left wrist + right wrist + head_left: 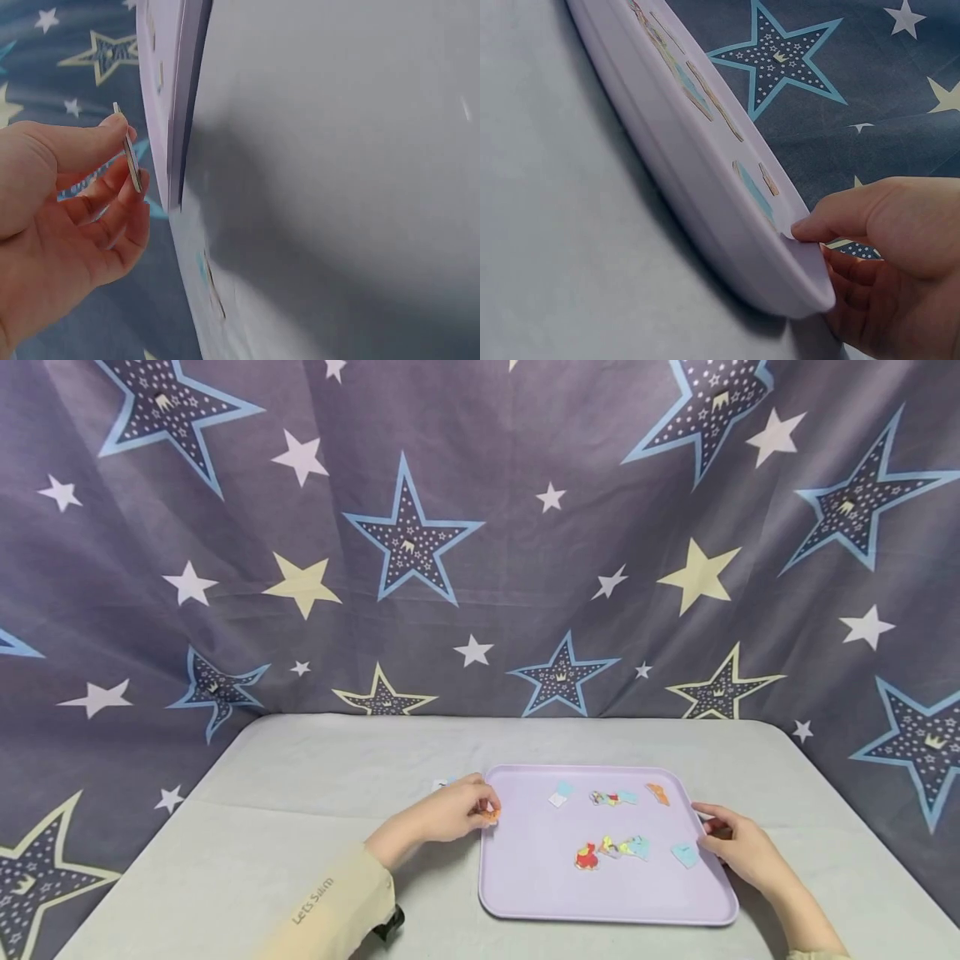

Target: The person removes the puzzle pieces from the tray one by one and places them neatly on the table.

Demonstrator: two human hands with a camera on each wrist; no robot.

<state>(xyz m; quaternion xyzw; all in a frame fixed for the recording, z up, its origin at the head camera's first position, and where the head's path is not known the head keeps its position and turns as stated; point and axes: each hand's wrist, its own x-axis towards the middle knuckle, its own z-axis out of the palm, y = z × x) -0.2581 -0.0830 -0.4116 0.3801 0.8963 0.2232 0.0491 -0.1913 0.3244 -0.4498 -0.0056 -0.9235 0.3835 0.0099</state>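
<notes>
You face a pale grey table (337,760), with a star-printed purple-grey curtain (510,560) behind it and along both its sides.

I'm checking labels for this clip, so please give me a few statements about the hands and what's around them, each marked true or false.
1. The left hand pinches a thin, flat orange piece. True.
2. The cloth backdrop is plain white. False: it is dark purple-grey, printed with stars.
3. The right hand grips the right rim of the pale purple, rounded-rectangular tray. True.
4. Every flat piece not held lies on the tray. False: a flat, light-blue-and-white piece lies on the light grey table, left of the tray.
5. A flat, red-and-yellow piece lies on the tray. True.
</notes>
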